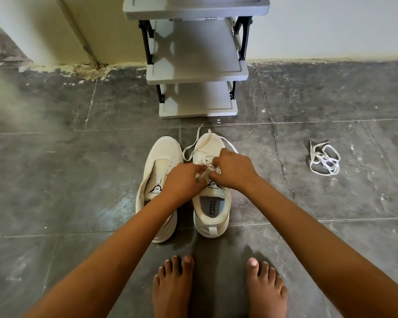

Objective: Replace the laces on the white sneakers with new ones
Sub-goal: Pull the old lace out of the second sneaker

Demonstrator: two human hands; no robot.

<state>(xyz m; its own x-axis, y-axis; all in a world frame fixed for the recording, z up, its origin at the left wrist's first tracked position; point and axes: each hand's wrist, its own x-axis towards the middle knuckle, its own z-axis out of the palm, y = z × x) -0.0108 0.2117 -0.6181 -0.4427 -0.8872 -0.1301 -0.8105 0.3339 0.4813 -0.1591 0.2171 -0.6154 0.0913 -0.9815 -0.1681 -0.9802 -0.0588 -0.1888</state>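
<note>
Right sneaker (213, 143) sits on the floor (78, 180), long axis near-to-far, toe far. Left sneaker (164, 150) is just beside it, no lace visible. Left grip (184, 182) and right grip (233, 169) meet over the right sneaker's tongue, each pinching the threaded lace (189, 152) lying between them. Count: two sneakers, one threaded lace, one loose lace bundle (324, 159) well apart, right.

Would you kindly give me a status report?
Left hand and right hand pinch white flat lace on right-side white sneaker. Left-side white sneaker unlaced. Loose white lace bundle aside, nothing obstructing.
</note>
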